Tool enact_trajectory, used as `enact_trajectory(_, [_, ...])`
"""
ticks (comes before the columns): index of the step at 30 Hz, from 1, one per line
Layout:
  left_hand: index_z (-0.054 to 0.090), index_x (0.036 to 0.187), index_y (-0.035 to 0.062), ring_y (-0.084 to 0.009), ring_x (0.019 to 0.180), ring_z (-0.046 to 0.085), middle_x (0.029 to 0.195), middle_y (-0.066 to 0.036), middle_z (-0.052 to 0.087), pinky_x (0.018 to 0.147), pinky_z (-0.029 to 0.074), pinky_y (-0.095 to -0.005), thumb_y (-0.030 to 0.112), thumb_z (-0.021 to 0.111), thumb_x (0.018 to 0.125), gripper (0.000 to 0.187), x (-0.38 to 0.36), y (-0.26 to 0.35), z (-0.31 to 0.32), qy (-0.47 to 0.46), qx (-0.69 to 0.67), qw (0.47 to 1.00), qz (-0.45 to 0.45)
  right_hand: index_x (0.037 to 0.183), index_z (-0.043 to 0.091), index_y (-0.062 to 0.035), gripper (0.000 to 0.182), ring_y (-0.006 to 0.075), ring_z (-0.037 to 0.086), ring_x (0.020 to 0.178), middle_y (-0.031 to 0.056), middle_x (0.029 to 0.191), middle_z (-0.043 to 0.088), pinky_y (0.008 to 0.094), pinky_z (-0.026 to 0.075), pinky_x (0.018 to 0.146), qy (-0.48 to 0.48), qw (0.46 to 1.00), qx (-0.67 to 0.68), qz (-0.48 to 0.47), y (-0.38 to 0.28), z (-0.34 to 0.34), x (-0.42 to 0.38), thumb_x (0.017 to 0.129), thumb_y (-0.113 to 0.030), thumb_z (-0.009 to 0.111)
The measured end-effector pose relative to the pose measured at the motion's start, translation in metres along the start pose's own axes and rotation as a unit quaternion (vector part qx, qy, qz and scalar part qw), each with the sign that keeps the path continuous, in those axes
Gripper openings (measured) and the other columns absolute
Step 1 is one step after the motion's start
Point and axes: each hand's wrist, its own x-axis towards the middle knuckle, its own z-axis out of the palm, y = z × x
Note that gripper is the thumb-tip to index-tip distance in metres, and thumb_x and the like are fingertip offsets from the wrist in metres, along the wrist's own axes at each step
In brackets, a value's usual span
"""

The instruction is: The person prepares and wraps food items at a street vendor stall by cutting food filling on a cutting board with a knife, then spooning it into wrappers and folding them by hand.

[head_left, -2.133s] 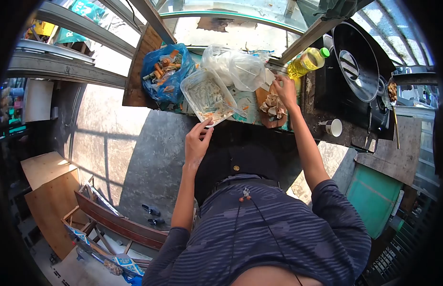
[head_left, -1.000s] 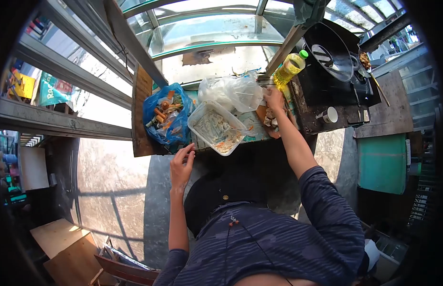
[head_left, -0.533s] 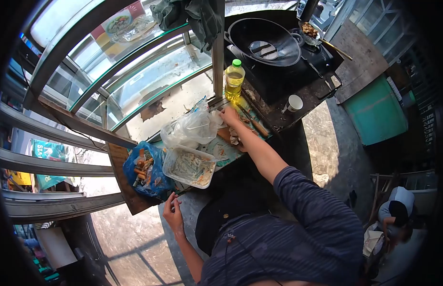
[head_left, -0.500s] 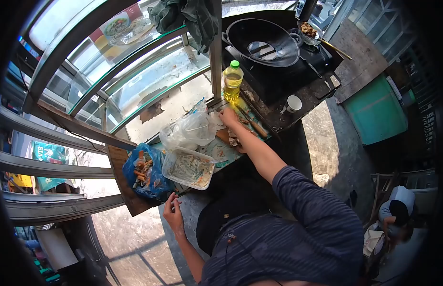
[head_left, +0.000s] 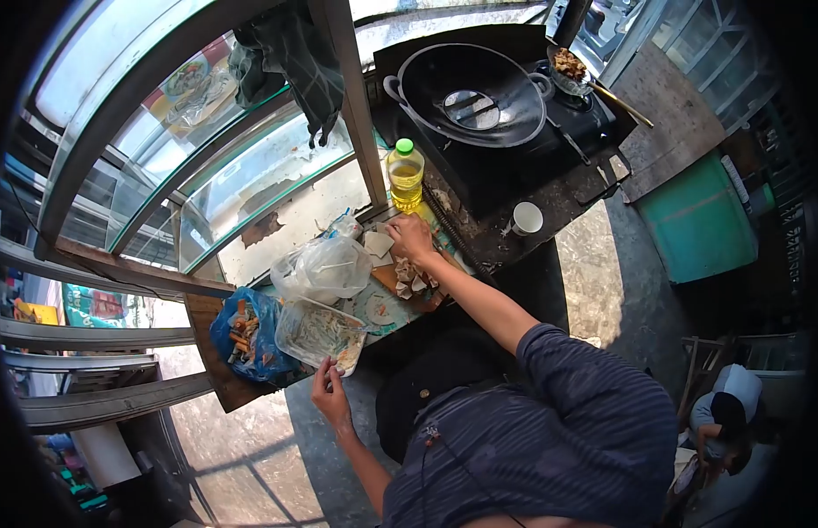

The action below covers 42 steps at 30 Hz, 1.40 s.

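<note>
My right hand (head_left: pixel 410 236) is over the worktop, just below a yellow oil bottle (head_left: pixel 405 176) with a green cap. Its fingers are bent together; what they hold, if anything, is hidden. Brown and pale torn pieces (head_left: pixel 410 278) lie on a brown board beneath the wrist. My left hand (head_left: pixel 330 393) hovers at the worktop's front edge by a smeared white tray (head_left: pixel 316 334), fingers curled and partly apart, nothing visible in them. A blue bag (head_left: pixel 250 338) of orange pieces stands left of the tray. Behind it sits a clear plastic bag (head_left: pixel 322 267).
A large black wok (head_left: pixel 472 95) rests on the stove at the back. To its right are a strainer of browned food (head_left: pixel 569 70) and a white cup (head_left: pixel 528 217). Glass shelving (head_left: pixel 277 198) rises at the left. A person (head_left: pixel 726 414) is at the lower right.
The view has shifted, moving the worktop items left and slightly down. My right hand remains near the bottle; more torn pieces show beneath it. My left hand now appears closer to the tray.
</note>
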Motion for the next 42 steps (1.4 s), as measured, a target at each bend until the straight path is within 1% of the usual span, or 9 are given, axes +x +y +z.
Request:
enact_trajectory(7, [0.053,0.128,0.0055,-0.0170,0.093,0.064,0.111,-0.008,0.063,0.075,0.053,-0.0291,0.017,0.054,0.095,0.035,0.008,0.039,0.053,-0.060,-0.222,0.962,-0.149,0.085,0.066,-0.0017,0.023,0.0213,0.066,0.072,0.0116,0.079,0.068,0.0335,0.050,0.067,-0.242,0.907,0.343,0.033,-0.080,-0.088,-0.047,0.080,-0.024,0.070])
enact_trajectory(10, [0.050,0.129,0.0065,-0.0173,0.101,0.062,0.115,-0.008,0.061,0.081,0.053,-0.0317,0.028,0.055,0.095,0.041,0.011,0.045,0.062,-0.137,-0.375,0.891,-0.217,0.085,0.064,0.0002,0.025,0.0155,0.065,0.072,0.0097,0.075,0.067,0.0292,0.049,0.067,-0.378,0.855,0.356,0.009,-0.103,-0.099,-0.071,0.079,-0.022,0.072])
enact_trajectory(14, [0.056,0.119,0.0049,-0.0157,0.094,0.065,0.105,-0.006,0.064,0.076,0.055,-0.0302,0.025,0.060,0.092,0.034,0.004,0.023,0.052,-0.140,-0.373,0.892,-0.213,0.085,0.067,-0.0033,0.022,0.0089,0.058,0.068,0.0040,0.074,0.065,0.0260,0.045,0.062,-0.429,0.847,0.312,-0.044,-0.111,-0.086,-0.089,0.082,-0.025,0.071])
enact_trajectory(16, [0.058,0.113,0.0039,-0.0152,0.087,0.066,0.100,-0.005,0.066,0.073,0.055,-0.0282,0.023,0.062,0.090,0.030,-0.002,0.014,0.042,-0.092,-0.358,0.901,-0.225,0.083,0.069,-0.0031,0.030,0.0198,0.061,0.067,0.0106,0.075,0.066,0.0321,0.047,0.062,-0.454,0.849,0.269,-0.037,-0.113,-0.080,-0.085,0.083,-0.033,0.067])
enact_trajectory(20, [0.064,0.097,0.0010,-0.0115,0.071,0.065,0.084,-0.004,0.067,0.065,0.052,-0.0224,0.021,0.066,0.088,0.022,-0.020,-0.015,0.016,0.027,-0.313,0.924,-0.220,0.085,0.071,-0.0073,0.030,0.0298,0.059,0.081,0.0107,0.079,0.064,0.0394,0.047,0.071,-0.370,0.907,0.078,-0.187,-0.120,-0.067,-0.078,0.085,-0.036,0.062])
enact_trajectory(26, [0.067,0.089,-0.0017,-0.0079,0.065,0.060,0.073,0.000,0.064,0.063,0.048,-0.0217,0.019,0.069,0.086,0.021,-0.028,-0.053,-0.013,0.060,-0.105,0.979,-0.167,0.085,0.067,-0.0085,0.015,0.0267,0.055,0.095,0.0096,0.096,0.056,0.0397,0.047,0.072,-0.305,0.876,-0.085,-0.365,-0.142,-0.022,-0.098,0.078,-0.021,0.063])
enact_trajectory(29, [0.068,0.093,-0.0022,-0.0130,0.070,0.063,0.081,-0.004,0.066,0.066,0.050,-0.0259,0.018,0.068,0.085,0.022,-0.027,-0.040,-0.028,0.009,-0.011,0.984,-0.180,0.078,0.065,-0.0067,0.009,0.0268,0.058,0.093,0.0105,0.094,0.058,0.0387,0.048,0.068,-0.309,0.857,-0.179,-0.370,-0.140,0.005,-0.100,0.072,-0.009,0.060])
enact_trajectory(33, [0.069,0.099,0.0007,-0.0206,0.090,0.065,0.116,-0.013,0.061,0.077,0.051,-0.0318,0.018,0.064,0.087,0.022,-0.025,-0.042,-0.037,-0.025,-0.027,0.997,-0.064,0.077,0.066,-0.0070,0.007,0.0274,0.062,0.079,0.0101,0.089,0.061,0.0413,0.049,0.063,-0.294,0.850,-0.198,-0.389,-0.143,0.010,-0.093,0.074,-0.009,0.059])
enact_trajectory(42, [0.069,0.093,0.0007,-0.0349,0.109,0.057,0.131,-0.022,0.050,0.092,0.047,-0.0360,0.015,0.063,0.083,0.019,-0.020,-0.040,-0.042,-0.166,0.084,0.979,0.082,0.080,0.069,-0.0083,0.012,0.0233,0.053,0.100,0.0092,0.093,0.060,0.0399,0.039,0.083,-0.246,0.846,-0.284,-0.377,-0.172,0.003,-0.106,0.073,-0.012,0.061])
